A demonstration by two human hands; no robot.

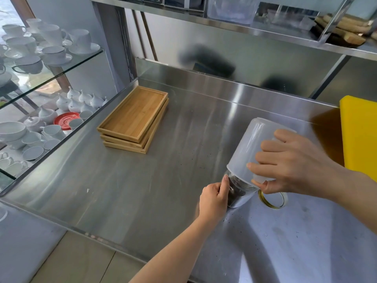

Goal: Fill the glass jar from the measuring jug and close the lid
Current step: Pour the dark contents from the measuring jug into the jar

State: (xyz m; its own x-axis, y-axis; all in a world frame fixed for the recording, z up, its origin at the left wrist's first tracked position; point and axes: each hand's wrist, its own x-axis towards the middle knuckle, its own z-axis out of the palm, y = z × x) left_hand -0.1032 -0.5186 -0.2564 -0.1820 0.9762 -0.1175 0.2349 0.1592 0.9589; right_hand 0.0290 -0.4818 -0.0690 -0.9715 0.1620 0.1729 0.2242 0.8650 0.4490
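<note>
A small glass jar (239, 193) stands on the steel counter, partly filled with dark grains. My left hand (214, 199) grips its left side. A translucent white measuring jug (246, 148) is tipped almost upside down, its rim resting over the jar's mouth. My right hand (289, 164) holds the jug from the right, fingers wrapped over its wall. The jar's lid (273, 199), a gold-rimmed ring with a clear centre, lies on the counter just right of the jar, partly under my right hand.
Three stacked wooden trays (133, 119) lie at the counter's back left. A yellow board (361, 137) sits at the right edge. Dark grains are scattered on the steel counter (142, 190). A glass shelf unit (40, 88) with white cups stands left. A steel shelf (244, 25) hangs overhead.
</note>
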